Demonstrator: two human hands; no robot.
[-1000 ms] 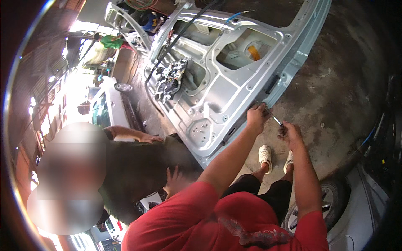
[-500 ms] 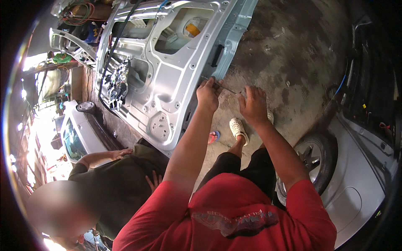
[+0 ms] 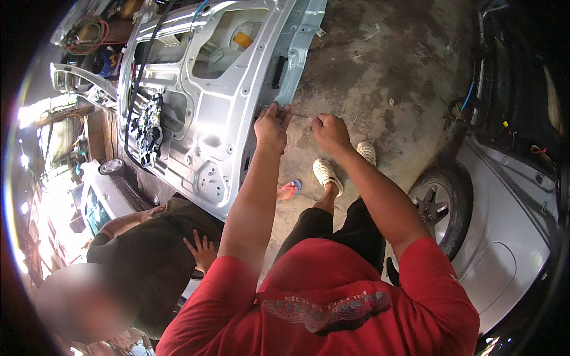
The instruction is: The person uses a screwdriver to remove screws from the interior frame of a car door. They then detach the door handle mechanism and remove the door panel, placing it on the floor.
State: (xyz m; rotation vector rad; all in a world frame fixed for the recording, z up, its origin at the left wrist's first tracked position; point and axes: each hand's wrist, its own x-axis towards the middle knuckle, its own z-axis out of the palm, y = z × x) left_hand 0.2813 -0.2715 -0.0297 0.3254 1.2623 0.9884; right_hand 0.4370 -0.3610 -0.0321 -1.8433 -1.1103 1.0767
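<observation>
A bare silver car door panel [image 3: 214, 107] lies to the upper left, with a black mechanism [image 3: 147, 127] on its left part. My left hand [image 3: 271, 127] is closed at the panel's outer edge, its fingers round the front end of a thin screwdriver [image 3: 297, 114] that reaches into that edge; whether the fingers also grip the metal I cannot tell. My right hand [image 3: 328, 132] is closed on the screwdriver's back end, out to the right over the floor, with the handle mostly hidden by the fingers.
A co-worker [image 3: 151, 261] stands close at lower left, hand on hip, near a sandaled foot [image 3: 290, 190]. A silver car with an open door and wheel [image 3: 439, 213] is at my right. Another car [image 3: 101, 202], a loose door frame [image 3: 83, 83] and hoses [image 3: 89, 32] are at left.
The view has swung, so the panel sits further left. My right hand has turned from thumb-up to back-up on the screwdriver; my left stays at the edge. The co-worker appears lower in view.
</observation>
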